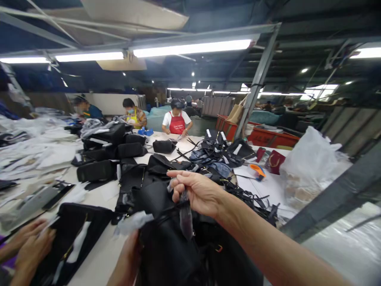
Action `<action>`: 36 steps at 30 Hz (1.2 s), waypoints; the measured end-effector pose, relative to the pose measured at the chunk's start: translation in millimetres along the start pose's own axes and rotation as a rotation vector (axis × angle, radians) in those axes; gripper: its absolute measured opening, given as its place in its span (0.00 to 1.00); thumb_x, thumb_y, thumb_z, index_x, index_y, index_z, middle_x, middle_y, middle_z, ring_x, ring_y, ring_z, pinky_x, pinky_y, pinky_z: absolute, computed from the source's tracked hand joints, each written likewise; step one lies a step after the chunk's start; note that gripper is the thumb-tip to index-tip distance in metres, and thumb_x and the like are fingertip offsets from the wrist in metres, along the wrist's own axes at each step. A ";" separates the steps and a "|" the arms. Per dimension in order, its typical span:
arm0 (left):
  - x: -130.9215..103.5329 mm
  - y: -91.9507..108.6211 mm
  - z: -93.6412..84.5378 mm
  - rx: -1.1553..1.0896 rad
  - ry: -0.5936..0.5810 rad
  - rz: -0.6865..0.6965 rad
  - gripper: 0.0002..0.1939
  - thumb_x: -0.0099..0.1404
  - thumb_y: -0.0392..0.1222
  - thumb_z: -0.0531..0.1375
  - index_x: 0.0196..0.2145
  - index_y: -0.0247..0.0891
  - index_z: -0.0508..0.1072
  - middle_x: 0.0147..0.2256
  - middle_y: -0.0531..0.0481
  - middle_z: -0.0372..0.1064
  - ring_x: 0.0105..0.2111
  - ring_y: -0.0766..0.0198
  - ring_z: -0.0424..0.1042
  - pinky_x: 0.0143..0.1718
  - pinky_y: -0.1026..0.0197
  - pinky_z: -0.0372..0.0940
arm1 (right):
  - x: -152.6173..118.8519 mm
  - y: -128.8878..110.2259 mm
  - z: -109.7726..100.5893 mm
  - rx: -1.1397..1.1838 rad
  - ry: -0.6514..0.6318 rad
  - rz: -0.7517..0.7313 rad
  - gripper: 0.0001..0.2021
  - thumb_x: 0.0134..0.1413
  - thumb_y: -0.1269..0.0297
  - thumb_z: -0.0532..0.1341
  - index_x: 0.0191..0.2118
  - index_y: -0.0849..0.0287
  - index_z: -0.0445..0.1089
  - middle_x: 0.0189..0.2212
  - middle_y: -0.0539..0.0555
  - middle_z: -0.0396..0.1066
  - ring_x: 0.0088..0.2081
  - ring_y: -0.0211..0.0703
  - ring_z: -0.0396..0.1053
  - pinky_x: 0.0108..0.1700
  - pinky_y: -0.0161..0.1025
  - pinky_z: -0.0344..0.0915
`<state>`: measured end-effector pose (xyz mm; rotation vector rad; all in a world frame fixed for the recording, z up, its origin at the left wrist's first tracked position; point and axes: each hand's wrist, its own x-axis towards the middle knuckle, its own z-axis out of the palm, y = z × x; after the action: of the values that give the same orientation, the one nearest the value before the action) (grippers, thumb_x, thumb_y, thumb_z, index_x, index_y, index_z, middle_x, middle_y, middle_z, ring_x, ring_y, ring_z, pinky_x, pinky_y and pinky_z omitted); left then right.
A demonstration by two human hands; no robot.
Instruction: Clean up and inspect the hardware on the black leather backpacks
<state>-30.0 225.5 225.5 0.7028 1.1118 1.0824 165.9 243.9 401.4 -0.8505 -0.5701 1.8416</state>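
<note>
A black bag fills the lower middle of the view in front of me. My right hand is closed above it, pinching a dark strap end wrapped in clear plastic that hangs down over the bag. At the bag's left side, my left hand grips its edge, with the fingers partly hidden and blurred. A crumpled piece of whitish plastic wrap sticks out just above that hand. Further black bags lie directly behind this one.
At the left, a co-worker's hands work on another black bag. Stacked bags, an orange tape dispenser and a white plastic sack are on the table. A metal post slants along the right. Several people sit across the table.
</note>
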 end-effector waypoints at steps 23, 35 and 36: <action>-69.4 121.8 1.7 0.179 0.000 0.678 0.51 0.55 0.48 0.65 0.68 0.44 0.42 0.59 0.45 0.64 0.59 0.47 0.63 0.56 0.51 0.62 | -69.9 22.7 99.7 -0.107 -0.410 -0.592 0.15 0.54 0.60 0.59 0.47 0.51 0.72 0.45 0.46 0.74 0.60 0.47 0.61 0.58 0.52 0.59; 27.6 56.9 26.6 0.526 -0.288 0.584 0.24 0.64 0.41 0.56 0.58 0.38 0.66 0.57 0.44 0.67 0.57 0.53 0.66 0.61 0.52 0.53 | 4.2 48.3 -25.5 -0.023 -0.070 -0.621 0.20 0.50 0.52 0.65 0.49 0.52 0.73 0.58 0.52 0.67 0.64 0.49 0.54 0.64 0.52 0.55; 40.6 35.2 26.7 0.541 -0.292 0.560 0.24 0.64 0.39 0.56 0.57 0.38 0.67 0.56 0.43 0.68 0.57 0.54 0.65 0.62 0.52 0.52 | 17.4 60.3 -51.7 0.012 0.006 -0.584 0.21 0.50 0.51 0.65 0.49 0.52 0.74 0.58 0.52 0.66 0.65 0.48 0.53 0.64 0.51 0.54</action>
<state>-13.8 277.4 250.9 1.6200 0.9770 1.0913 165.6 236.3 320.5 -0.5969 -0.7144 1.3070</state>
